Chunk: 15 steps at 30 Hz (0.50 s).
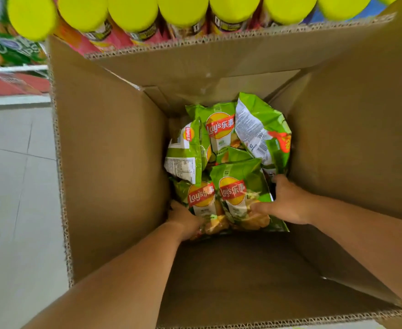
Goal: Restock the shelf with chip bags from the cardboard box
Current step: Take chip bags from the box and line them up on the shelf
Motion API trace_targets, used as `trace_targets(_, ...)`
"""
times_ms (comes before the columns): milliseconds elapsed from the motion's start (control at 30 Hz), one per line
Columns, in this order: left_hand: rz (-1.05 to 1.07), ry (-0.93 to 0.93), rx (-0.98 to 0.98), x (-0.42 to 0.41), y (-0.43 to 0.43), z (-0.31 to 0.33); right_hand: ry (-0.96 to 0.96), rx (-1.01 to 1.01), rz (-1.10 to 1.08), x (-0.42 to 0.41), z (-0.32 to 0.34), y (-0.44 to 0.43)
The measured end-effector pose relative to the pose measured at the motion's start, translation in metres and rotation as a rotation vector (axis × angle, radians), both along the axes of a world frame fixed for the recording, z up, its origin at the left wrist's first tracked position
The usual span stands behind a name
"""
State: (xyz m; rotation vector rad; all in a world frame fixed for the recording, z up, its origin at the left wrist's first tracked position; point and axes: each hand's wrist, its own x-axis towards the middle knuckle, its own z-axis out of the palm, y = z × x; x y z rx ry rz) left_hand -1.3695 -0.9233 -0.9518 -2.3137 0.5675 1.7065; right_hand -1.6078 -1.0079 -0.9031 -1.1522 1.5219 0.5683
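I can read "Lay's 乐事" in white letters on a red banner across a yellow disc. It appears on three glossy green plastic chip bags: the far green chip bag [220,129], the near-left green chip bag [201,198] and the near-right green chip bag [233,193]. The print on the back-turned green bag [254,129] is too small for me to read. The labels on the yellow-lidded canisters [133,10] are blurred.

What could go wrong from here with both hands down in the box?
The right hand pinches the right front bag near one edge, so it may slip or crush chips. How the left hand holds the left front bag is hidden; that grip may be weak. Raised bags could snag the cardboard box flaps.
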Motion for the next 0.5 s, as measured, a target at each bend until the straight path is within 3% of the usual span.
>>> trace_targets(167, 0.231, -0.026, -0.064, -0.003, 0.002, -0.026, -0.065, 0.006, -0.114, -0.005, -0.026, 0.009)
trace_targets(500, 0.227, -0.095, -0.226, -0.003, 0.005, -0.055, -0.173, -0.127, -0.355, -0.001, -0.056, 0.026)
